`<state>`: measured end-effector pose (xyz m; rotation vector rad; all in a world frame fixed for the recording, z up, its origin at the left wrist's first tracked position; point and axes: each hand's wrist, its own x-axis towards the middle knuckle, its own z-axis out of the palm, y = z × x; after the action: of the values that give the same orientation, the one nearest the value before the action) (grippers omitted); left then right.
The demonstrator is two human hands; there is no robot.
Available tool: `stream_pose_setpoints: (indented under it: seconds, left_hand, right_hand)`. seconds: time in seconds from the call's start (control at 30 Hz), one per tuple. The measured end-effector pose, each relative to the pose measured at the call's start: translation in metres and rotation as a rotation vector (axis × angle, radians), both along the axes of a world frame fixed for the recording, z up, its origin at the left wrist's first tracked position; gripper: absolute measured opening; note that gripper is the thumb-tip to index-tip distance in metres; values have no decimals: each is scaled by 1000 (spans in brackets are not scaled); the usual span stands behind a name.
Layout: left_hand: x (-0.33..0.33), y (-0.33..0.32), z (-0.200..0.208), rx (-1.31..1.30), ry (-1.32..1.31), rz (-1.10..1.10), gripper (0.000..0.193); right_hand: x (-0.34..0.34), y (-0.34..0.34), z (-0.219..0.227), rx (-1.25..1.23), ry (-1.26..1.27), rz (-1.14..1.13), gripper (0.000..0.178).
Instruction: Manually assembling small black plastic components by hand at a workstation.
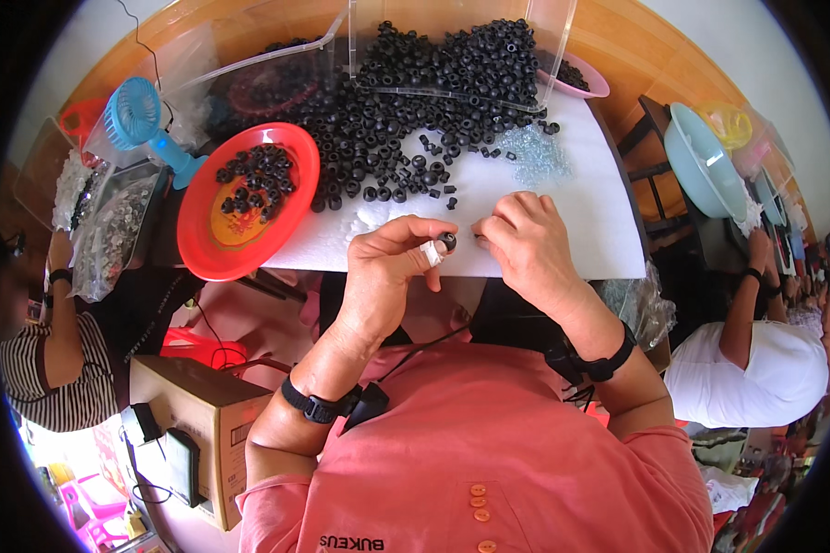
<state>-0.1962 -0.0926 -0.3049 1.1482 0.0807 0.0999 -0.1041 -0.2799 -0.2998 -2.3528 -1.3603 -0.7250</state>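
My left hand [378, 267] is closed, pinching a small black ring-like part [447, 241] between thumb and forefinger; a white wrap [432, 252] shows on one finger. Just to its right, my right hand [530, 241] has its fingertips pressed together, and whatever they hold is too small to make out. Both hands are over the near edge of the white table surface [581, 240]. Beyond them lies a loose heap of black parts [378, 138], many with holes. A scatter of tiny clear pieces [535, 157] lies just past my right hand.
An orange-red plate [191, 226] with black parts sits at the left, beside a blue fan [136, 115]. A clear bin [553, 55] and pink bowl [601, 83] stand at the back. People work on both sides. A cardboard box [184, 387] is lower left.
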Motion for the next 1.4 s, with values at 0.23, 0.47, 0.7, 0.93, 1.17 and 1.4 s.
stream_pose_setpoints:
  seconds: [0.23, 0.47, 0.7, 0.93, 1.17, 1.4]
  left_hand:
    - [-1, 1, -1, -58, 14, 8, 18]
    - [0, 0, -1, -39, 12, 17, 18]
    - [0, 0, -1, -42, 15, 20, 18]
    - [-2, 0, 0, 9, 26, 10, 18]
    - [-2, -4, 5, -21, 10, -30, 19]
    - [5, -9, 6, -37, 31, -43, 19]
  right_hand:
    - [11, -13, 0, 80, 127, -15, 13]
    - [5, -13, 4, 68, 177, -49, 8]
    - [4, -8, 3, 64, 135, -95, 10]
    - [-8, -3, 6, 66, 88, -126, 13]
    - [-8, -4, 5, -24, 31, -101, 14]
    - [-8, 7, 23, 456, 583, 90, 11]
